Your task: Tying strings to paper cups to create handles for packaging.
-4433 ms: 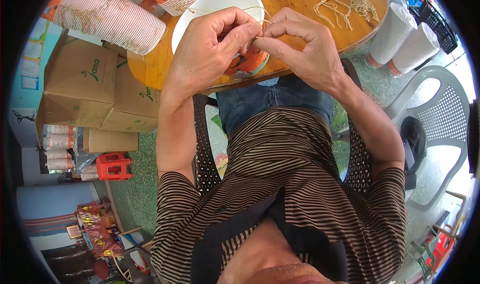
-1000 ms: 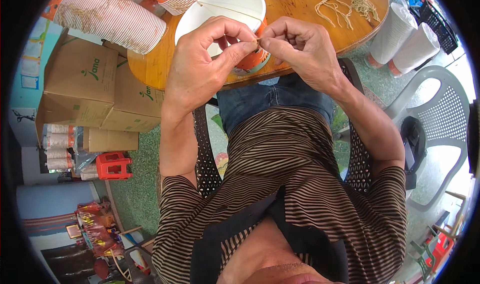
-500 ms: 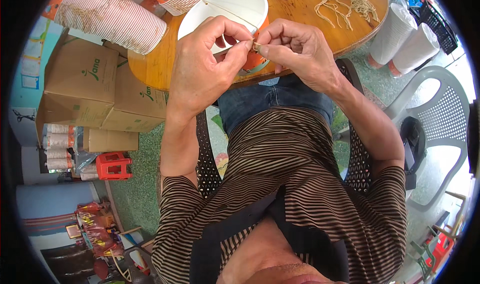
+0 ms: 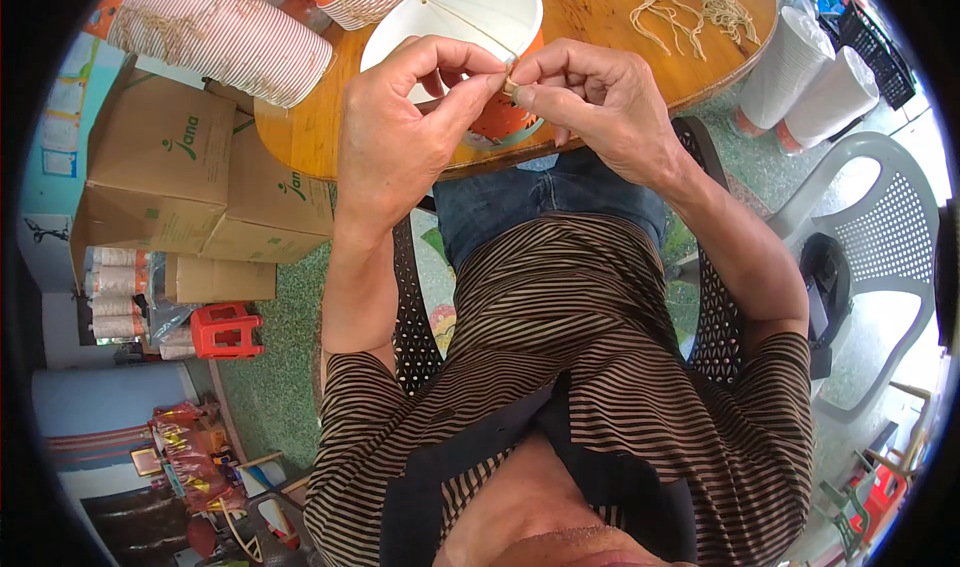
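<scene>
A paper bucket (image 4: 495,127), white inside and orange-printed outside, stands tilted toward me at the near edge of the wooden table. A thin beige cord (image 4: 468,24) runs across its mouth from the far left rim to the near right side. There my left hand (image 4: 395,132) pinches the cord between thumb and forefinger, just at the bucket's rim. Facing it, my right hand (image 4: 605,102) is closed in a pinch on the cord's end, its thumb tip almost touching the left fingertips. The fingers partly hide the bucket wall and the cord's fastening.
A bundle of loose beige cords (image 4: 705,2) lies at the far right of the wooden table (image 4: 590,7). Nested paper buckets (image 4: 225,37) lie at the left. Cardboard boxes (image 4: 160,157), a red stool (image 4: 226,331) and a grey plastic chair (image 4: 880,227) stand around.
The bucket has shifted slightly right, and more of its orange side shows below my hands. My left fingertips moved a little; both hands keep pinching the cord.
</scene>
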The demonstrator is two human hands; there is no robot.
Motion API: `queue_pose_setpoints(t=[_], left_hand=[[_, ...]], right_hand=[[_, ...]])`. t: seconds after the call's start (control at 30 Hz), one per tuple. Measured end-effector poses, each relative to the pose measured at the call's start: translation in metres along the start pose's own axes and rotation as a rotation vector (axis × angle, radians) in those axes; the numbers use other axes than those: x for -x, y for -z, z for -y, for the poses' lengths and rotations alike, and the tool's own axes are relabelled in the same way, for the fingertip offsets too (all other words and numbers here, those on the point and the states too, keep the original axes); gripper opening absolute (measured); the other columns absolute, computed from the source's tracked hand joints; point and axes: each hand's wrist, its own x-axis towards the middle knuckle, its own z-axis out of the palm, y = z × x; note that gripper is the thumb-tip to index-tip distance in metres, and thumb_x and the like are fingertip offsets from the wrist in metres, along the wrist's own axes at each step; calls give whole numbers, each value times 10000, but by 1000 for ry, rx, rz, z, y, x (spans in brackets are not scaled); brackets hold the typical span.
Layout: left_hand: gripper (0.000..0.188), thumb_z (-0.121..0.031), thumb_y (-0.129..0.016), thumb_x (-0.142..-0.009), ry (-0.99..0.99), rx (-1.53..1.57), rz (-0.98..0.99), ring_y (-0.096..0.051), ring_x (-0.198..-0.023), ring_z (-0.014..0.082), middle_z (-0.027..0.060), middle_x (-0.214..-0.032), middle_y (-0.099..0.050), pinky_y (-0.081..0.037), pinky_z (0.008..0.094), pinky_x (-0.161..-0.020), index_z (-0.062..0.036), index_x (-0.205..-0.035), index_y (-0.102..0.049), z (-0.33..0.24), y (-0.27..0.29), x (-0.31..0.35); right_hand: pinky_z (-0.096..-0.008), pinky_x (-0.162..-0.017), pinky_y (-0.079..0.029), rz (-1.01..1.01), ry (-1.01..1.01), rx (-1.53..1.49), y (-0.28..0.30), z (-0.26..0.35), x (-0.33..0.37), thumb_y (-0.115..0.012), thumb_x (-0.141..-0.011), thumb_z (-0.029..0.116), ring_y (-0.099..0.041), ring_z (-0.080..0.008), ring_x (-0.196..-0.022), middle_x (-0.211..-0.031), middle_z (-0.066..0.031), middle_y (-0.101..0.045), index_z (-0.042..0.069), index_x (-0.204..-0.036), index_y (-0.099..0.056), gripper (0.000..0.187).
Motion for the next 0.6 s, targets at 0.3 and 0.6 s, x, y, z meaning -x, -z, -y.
queue_pose_setpoints(t=[0.3,0.6], left_hand=[[170,-5,-795,-864,-179,-53,41,-670,-774,114,60,-926,-735,-546,256,-696,-27,-1032,-782,-2,3,-1],[136,-6,-811,-840,-79,-7,-23,-679,-724,140,80,-903,-741,-559,270,-672,-17,-973,-784,1,-3,3]], right_hand=[[-160,-548,-336,-22,-2,13,1,-5,-1,-733,-964,165,-445,36,-650,-749,98,-572,-12,-1063,-761,205],[-155,-544,-349,-13,7,17,0,0,0,-736,-968,157,-455,40,-651,-754,103,-568,-11,-1064,-750,193]])
